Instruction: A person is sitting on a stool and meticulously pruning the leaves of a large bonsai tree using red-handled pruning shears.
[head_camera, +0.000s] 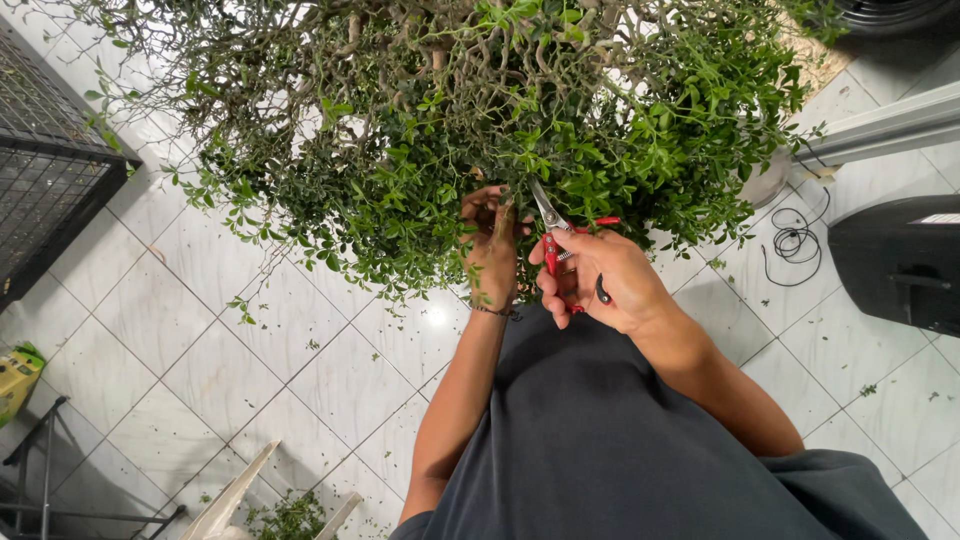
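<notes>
A dense shrub with small green leaves and twisting bare twigs (430, 130) fills the upper half of the head view. My left hand (492, 250) reaches up into its lower foliage and pinches a twig among the leaves. My right hand (600, 280) grips red-handled pruning shears (552, 225), whose metal blades point up-left into the leaves right beside my left fingers. A thin bracelet circles my left wrist. My dark grey shirt fills the bottom of the view.
White floor tiles (250, 340) are littered with leaf clippings. A black wire cage (45, 170) stands at the left, a black box (900, 260) at the right, a coiled black cable (795, 240) beside it, and a yellow object (15, 375) at the far left.
</notes>
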